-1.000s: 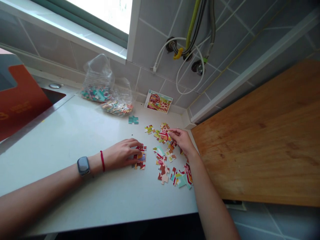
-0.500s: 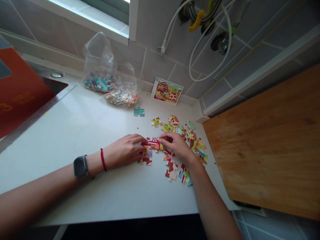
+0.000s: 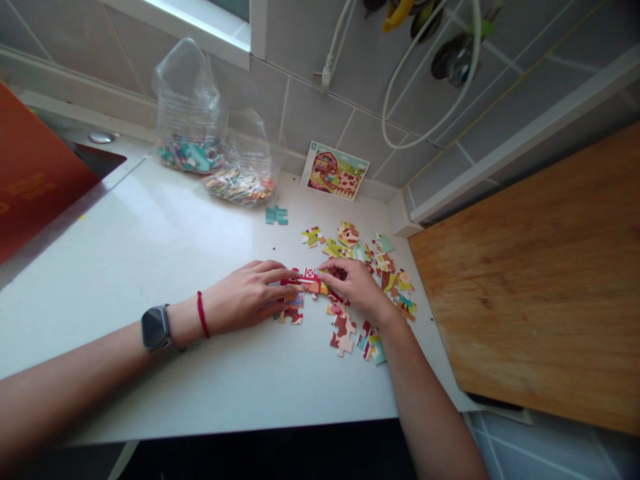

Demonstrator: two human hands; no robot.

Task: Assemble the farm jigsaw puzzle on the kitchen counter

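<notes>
My left hand (image 3: 250,292) lies with its fingers stretched out over the left side of a small joined group of puzzle pieces. The lower purple-and-brown piece (image 3: 295,315) of that group shows past its fingertips; the rest is partly covered. At the group's right end, my right hand (image 3: 356,285) pinches a red barn puzzle piece (image 3: 311,274) with a white crossed window. That piece sits against the left-hand pieces; whether it is fully locked in I cannot tell. Below my right hand lies a brown-and-pink cow piece (image 3: 343,333).
Loose puzzle pieces (image 3: 385,261) are scattered right of my hands, with one teal piece (image 3: 277,215) apart. Behind stand two clear bags of pieces (image 3: 190,153) and a farm picture card (image 3: 335,171). A wooden board (image 3: 540,287) leans at right, an orange box (image 3: 40,180) at left.
My left fingers have shifted slightly onto the top of the red pieces. My right hand keeps its pinch in nearly the same place. The view has tilted down a little.
</notes>
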